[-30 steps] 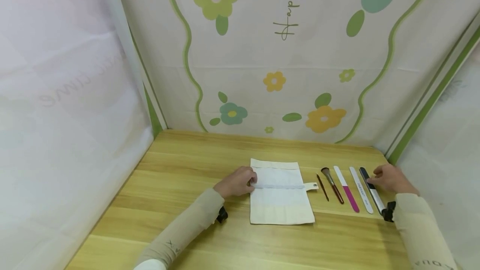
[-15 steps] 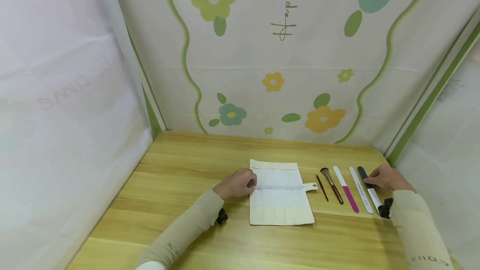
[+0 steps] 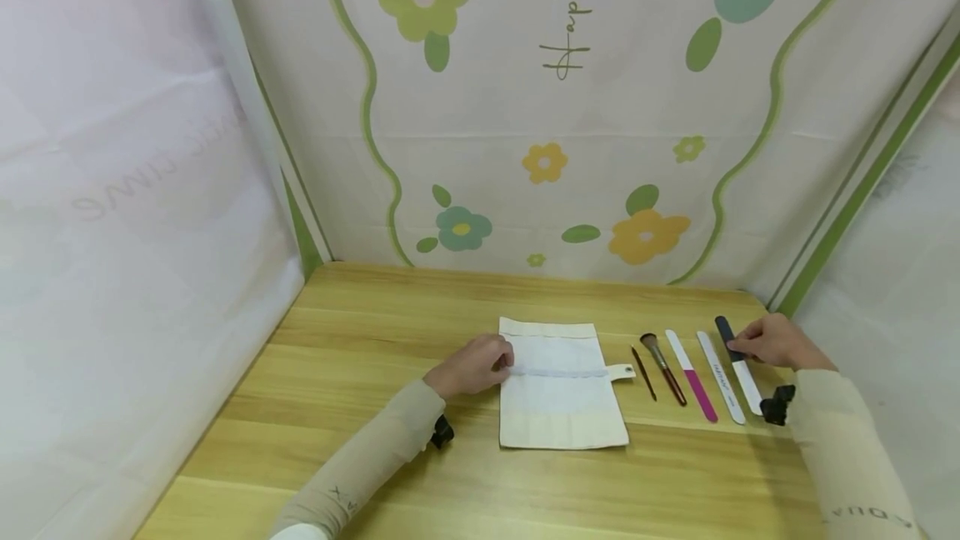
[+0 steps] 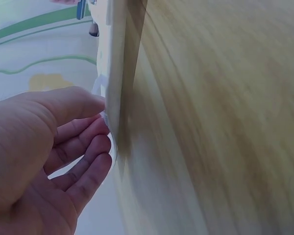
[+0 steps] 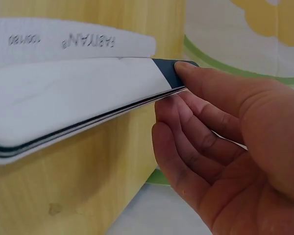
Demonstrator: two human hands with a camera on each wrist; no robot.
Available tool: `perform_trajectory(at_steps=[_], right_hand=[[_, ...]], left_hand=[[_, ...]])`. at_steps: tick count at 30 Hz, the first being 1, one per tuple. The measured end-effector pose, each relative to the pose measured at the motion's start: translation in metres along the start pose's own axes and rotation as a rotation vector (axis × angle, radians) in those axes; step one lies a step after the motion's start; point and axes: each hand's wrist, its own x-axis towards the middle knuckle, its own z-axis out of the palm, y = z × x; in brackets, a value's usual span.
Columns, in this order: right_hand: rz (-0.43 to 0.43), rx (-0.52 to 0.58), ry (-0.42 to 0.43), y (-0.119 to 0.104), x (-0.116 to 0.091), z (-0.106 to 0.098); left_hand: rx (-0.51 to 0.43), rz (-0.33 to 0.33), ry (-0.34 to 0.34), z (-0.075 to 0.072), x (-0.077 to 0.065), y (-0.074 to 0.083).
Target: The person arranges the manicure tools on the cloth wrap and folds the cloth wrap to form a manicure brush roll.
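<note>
A white fabric roll-up pouch (image 3: 566, 415) lies unfolded on the table, with a snap tab (image 3: 621, 372) sticking out at its right side. My left hand (image 3: 474, 363) pinches the pouch's left edge. In the left wrist view, thumb and fingertips (image 4: 99, 104) meet at this fabric edge. My right hand (image 3: 776, 342) pinches a black-and-white nail file (image 3: 744, 377) by its black half. The right wrist view shows the file's white half (image 5: 78, 98) tilted over the table, thumb on top and fingers beneath. Beside it lies a white nail file (image 3: 720, 377) with printed lettering.
Left of these files lie a white-and-pink nail file (image 3: 701, 394), a brush (image 3: 663, 369) with a dark red handle, and a thin dark stick-like tool (image 3: 643, 373). A flower-printed cloth (image 3: 487, 107) hangs behind the wooden table (image 3: 360, 332), with white cloth on both sides.
My right hand has gripped the black-and-white file and moved it a little toward the back of the table. The left hand and the pouch have stayed in place.
</note>
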Motion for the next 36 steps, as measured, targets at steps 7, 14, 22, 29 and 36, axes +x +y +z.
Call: perform_trajectory(at_steps=[7, 14, 22, 29, 36], right_hand=[[0.000, -0.022, 0.013, -0.030, 0.008, -0.009], [-0.044, -0.006, 0.020, -0.073, 0.025, -0.010], [-0.137, 0.031, 0.044, -0.132, 0.050, 0.003], [-0.153, 0.077, 0.043, -0.187, 0.068, 0.021], [-0.164, 0.165, 0.039, -0.232, 0.086, 0.046]], left_hand=[[-0.005, 0.016, 0.031, -0.001, -0.004, -0.002], [-0.040, 0.013, 0.064, 0.000, -0.005, -0.003], [-0.040, 0.021, 0.087, -0.003, -0.005, 0.001], [-0.048, 0.000, 0.084, -0.008, -0.005, 0.008], [-0.044, 0.023, 0.088, -0.005, -0.002, 0.008]])
